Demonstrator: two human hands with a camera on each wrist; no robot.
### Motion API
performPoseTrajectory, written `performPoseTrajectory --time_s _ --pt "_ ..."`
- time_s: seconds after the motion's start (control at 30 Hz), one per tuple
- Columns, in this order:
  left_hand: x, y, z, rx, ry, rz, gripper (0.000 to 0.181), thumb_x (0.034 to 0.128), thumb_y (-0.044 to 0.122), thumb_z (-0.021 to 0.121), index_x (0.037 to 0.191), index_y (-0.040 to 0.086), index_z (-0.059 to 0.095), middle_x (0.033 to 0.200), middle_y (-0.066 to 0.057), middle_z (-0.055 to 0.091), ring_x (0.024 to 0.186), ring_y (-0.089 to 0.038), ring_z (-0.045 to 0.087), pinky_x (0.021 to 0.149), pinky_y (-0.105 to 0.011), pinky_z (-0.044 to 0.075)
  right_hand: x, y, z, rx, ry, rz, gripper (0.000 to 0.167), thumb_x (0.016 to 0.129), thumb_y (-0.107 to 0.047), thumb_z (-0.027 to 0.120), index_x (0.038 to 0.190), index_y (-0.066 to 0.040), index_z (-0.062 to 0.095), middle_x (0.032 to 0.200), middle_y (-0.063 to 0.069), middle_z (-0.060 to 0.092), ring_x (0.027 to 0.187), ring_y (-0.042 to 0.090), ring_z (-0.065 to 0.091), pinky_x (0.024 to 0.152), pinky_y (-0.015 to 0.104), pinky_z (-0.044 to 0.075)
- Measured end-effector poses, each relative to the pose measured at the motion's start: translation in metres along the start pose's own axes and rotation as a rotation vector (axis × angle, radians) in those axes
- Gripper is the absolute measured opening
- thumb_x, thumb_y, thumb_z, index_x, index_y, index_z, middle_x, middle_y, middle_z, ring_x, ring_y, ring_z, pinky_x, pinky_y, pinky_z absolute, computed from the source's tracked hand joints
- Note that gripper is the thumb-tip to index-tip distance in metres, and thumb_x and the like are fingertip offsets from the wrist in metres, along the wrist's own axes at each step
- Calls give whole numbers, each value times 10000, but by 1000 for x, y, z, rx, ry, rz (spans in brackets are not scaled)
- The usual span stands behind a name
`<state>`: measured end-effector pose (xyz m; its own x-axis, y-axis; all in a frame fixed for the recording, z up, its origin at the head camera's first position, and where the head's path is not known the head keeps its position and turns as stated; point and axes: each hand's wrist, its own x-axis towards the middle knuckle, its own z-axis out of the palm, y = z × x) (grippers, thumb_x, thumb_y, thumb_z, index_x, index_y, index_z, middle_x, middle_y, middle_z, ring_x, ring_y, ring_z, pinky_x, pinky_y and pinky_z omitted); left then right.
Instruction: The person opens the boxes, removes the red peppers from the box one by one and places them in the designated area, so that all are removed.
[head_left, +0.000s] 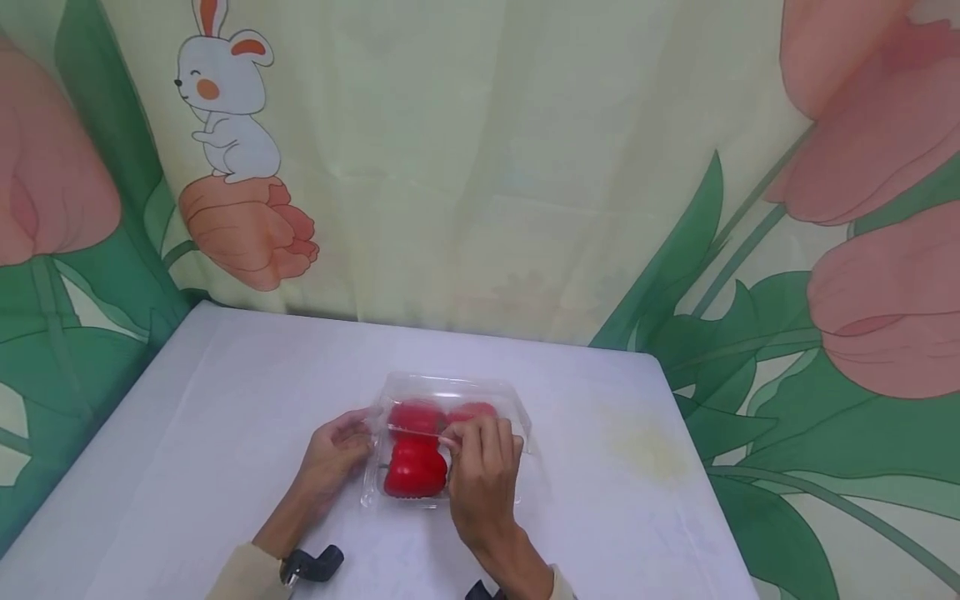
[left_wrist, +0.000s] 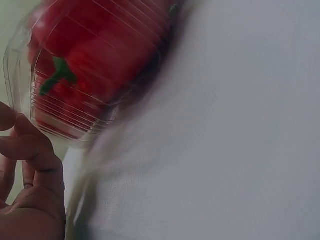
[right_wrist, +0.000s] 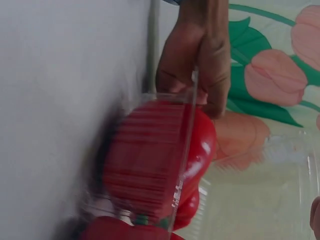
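A clear plastic clamshell box [head_left: 368, 483] with red bell peppers in it sits near the front middle of the table. One bell pepper [head_left: 415, 471] shows plainly at the front left. Two others, a left one [head_left: 415, 414] and a right one [head_left: 472, 410], appear through the raised, tilted lid [right_wrist: 287, 150]. My left hand [head_left: 335, 454] pinches the box's left rim between thumb and fingers, as the left wrist view shows closely. With curled fingers, my right hand [head_left: 486, 471] holds the lid's near edge and hides the box's front right part. A green stem [left_wrist: 59, 76] shows through the ribbed wall.
A white cloth covers the table [head_left: 262, 392]. Behind it hangs a curtain [head_left: 450, 167] printed with tulips and a rabbit. A pale yellowish stain [head_left: 648, 450] marks the cloth on the right. Black straps with mounts [head_left: 313, 565] are on the wrists.
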<state>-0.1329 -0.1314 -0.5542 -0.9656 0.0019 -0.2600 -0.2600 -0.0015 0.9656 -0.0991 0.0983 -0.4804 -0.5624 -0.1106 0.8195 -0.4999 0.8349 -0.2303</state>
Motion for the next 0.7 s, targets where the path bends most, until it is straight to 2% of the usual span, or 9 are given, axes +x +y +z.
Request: performPoseTrajectory --time_s 0.17,0.4,0.7 --pt "-1 0 0 -15 -2 -19 577 972 126 740 1508 149 527 1405 -139 636 1210 -257 697 921 -245 610 12 5 -1 -31 32 -59 215 986 -307 759 992 -93 743 949 56 692 817 158 603 661 245 377" --pt "-1 -1 0 -14 -6 -2 546 964 94 722 1481 166 561 1363 -149 637 1141 -265 698 885 -249 615 29 18 -2 -41 75 -94 240 849 -239 891 992 -88 771 948 83 706 794 181 599 642 275 409" --pt "-1 -2 -1 20 -12 37 551 946 144 762 1466 211 592 1351 -123 653 1177 -270 705 897 -247 616 54 38 1 -47 97 -133 174 867 -204 874 1006 -129 803 978 79 758 842 223 647 663 329 450"
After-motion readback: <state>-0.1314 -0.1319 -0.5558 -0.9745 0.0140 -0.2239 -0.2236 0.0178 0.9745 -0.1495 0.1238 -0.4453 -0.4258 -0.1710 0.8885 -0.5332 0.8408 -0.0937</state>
